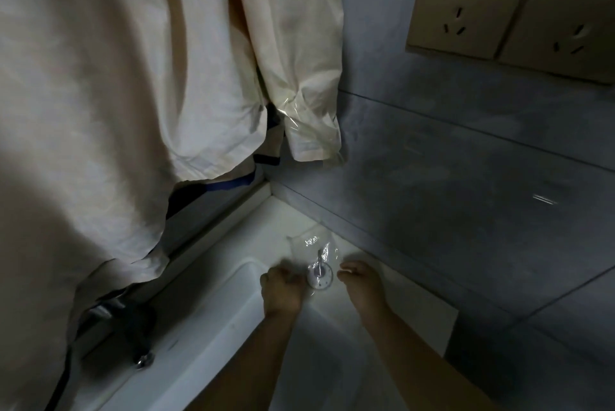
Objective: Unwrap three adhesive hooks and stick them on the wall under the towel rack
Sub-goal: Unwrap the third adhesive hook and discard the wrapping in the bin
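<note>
- both hands meet over the white sink rim (233,321) in the corner: left hand (283,289) curled around the edge of a clear plastic wrapper (312,246), right hand (361,281) just beside it with fingers bent; whether it touches the wrapper is unclear.
- a round adhesive hook (320,277) sits between the hands, inside the wrapper.
- pale cloth (116,94) hangs up left.
- two wall sockets (519,4) sit on the grey tile, upper right.

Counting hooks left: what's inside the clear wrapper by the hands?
The clear wrapper shows one round adhesive hook at its near end; crinkled plastic and glare hide whether more lie inside.
</note>
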The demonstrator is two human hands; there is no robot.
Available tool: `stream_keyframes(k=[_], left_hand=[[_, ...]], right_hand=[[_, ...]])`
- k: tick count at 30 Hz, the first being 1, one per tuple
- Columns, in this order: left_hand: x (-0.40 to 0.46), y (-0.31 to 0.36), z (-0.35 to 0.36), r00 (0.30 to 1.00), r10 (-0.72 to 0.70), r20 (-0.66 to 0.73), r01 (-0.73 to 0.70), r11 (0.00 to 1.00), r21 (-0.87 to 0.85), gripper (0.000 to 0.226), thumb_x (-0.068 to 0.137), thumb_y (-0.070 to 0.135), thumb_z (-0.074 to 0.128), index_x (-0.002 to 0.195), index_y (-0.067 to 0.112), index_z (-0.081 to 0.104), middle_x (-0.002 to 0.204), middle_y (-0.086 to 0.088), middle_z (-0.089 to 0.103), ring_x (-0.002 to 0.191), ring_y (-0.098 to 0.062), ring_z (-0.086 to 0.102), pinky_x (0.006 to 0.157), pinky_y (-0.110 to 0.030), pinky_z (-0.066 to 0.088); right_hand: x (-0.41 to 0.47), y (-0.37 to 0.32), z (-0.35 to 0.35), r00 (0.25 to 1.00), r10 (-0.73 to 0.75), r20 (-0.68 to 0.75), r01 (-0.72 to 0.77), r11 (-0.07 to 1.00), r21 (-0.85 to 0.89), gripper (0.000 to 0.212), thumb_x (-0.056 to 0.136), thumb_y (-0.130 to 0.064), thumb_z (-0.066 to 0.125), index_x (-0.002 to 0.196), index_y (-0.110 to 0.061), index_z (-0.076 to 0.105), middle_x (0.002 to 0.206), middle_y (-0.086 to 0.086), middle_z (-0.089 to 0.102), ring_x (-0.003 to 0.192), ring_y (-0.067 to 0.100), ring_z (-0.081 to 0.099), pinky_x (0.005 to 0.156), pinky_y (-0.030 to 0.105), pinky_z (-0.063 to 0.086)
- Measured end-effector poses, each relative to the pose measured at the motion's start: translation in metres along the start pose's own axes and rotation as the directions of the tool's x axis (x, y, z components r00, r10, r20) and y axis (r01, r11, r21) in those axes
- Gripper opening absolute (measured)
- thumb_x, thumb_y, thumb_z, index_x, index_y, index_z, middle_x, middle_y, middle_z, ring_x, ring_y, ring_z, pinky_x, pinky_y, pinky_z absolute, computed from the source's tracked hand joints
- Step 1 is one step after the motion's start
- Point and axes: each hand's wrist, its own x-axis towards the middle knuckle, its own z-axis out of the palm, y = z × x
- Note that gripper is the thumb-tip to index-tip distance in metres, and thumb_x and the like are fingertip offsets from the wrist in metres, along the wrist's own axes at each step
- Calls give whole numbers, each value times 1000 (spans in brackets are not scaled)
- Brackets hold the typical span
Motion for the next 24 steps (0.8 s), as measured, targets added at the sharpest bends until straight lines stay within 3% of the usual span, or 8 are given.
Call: stream_keyframes(k=[4,8,11,14,16,20,22,24], left_hand=[[19,-2,11,999,-32,10,31,999,17,38,85,14,62,113,-11,56,121,-31,57,115,-42,54,94,-40,45],[26,-4,19,999,-14,46,14,1000,-4,40,83,13,65,115,-8,54,119,-27,62,111,-37,60,93,-43,50],[29,-7,27,996,-9,84,14,998,-56,42,82,12,68,117,-6,54,116,-24,65,107,-34,63,89,-37,51],[27,-12,35,989,-16,145,26,998,-64,42,82,15,69,118,-2,57,114,-19,68,105,-31,65,89,-35,51],[20,-16,39,987,11,163,-15,1000,26,35,84,15,65,116,2,60,115,-18,68,107,-32,64,90,-31,48],[11,-23,41,989,64,136,-77,993,94,34,85,26,63,115,9,60,114,-10,68,109,-29,62,86,-25,42],[-1,-19,41,984,106,144,-114,992,49,27,84,26,64,107,10,63,106,-9,69,104,-28,63,83,-24,40],[-19,-12,40,972,165,170,-147,983,-109,6,80,16,64,85,13,63,87,-8,68,90,-28,65,80,-28,44]], right_hand=[[33,8,9,1000,1,9,-1,1000,-24,24,70,2,67,93,-5,67,92,9,67,83,19,60,73,24,43],[46,13,14,1000,-11,21,11,1000,-11,28,67,2,67,85,-18,61,90,4,64,86,18,58,81,31,46],[49,21,11,998,-35,47,38,997,-68,22,68,-2,66,74,-20,56,76,1,59,80,17,55,75,31,43],[44,30,3,996,-11,88,22,992,-121,19,71,-12,68,85,-20,57,80,-4,57,85,14,53,81,30,44],[34,32,-6,994,14,107,1,990,-144,20,70,-19,69,77,-24,51,73,-10,50,81,13,51,75,26,41],[11,26,-17,984,135,118,-141,989,45,28,70,-19,76,94,-16,62,81,2,61,69,16,58,62,28,49],[-4,20,-29,984,109,144,-124,987,102,18,73,-14,75,88,-9,65,71,4,60,61,16,54,58,30,47],[-18,16,-43,983,78,166,-100,987,129,11,75,-13,72,78,-4,66,53,-1,54,47,13,45,49,25,40]])
